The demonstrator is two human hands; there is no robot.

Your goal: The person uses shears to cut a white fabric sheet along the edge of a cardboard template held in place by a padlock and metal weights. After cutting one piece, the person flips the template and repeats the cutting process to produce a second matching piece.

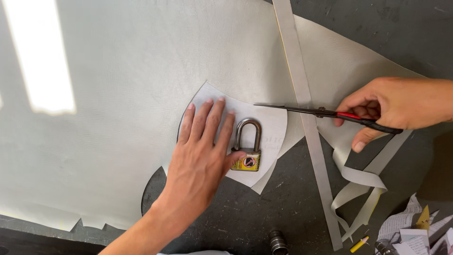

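L hand point(200, 153) lies flat w/ fingers spread, pressing a white paper pattern point(269, 125) onto a big pale grey sheet point(132, 94) of leather-like material on the dark counter point(288, 198). A padlock point(247, 146) w/ yellow body sits on the pattern, touching the L thumb. R hand point(391, 106) is closed through the handles of scissors point(325, 113), black/red grips, blades nearly shut, tips at the pattern's upper R edge. Long grey strip point(309, 127) runs under the scissors. Cut scraps point(358, 189) curl near R hand.
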